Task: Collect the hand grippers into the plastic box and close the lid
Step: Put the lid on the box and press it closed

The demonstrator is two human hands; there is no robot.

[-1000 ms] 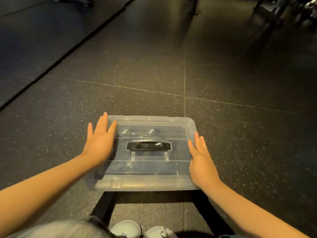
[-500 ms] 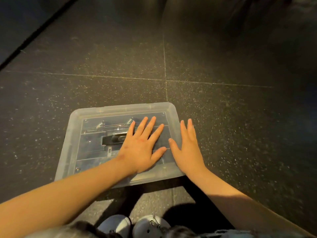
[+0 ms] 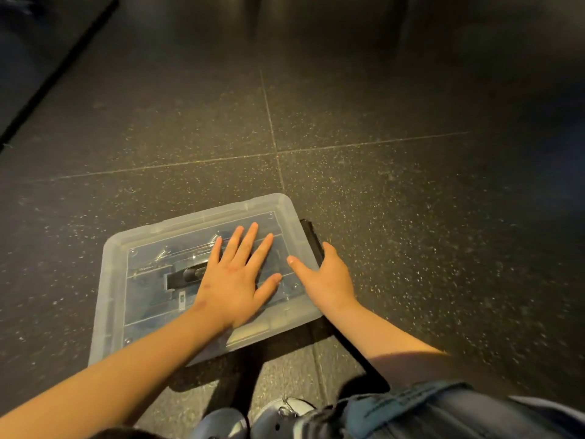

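Plastic box [image 3: 105, 327] sits on the speckled floor [image 3: 411, 217] just ahead of the shoes [image 3: 221, 423], lid [image 3: 145, 299] in place. Its long axis runs left to right, with the right end angled away. Left hand [image 3: 234, 280] lies flat on the lid, fingers straight and spread wide. Right hand [image 3: 329, 280] clasps the right edge, thumb on top and fingers curled down the side.
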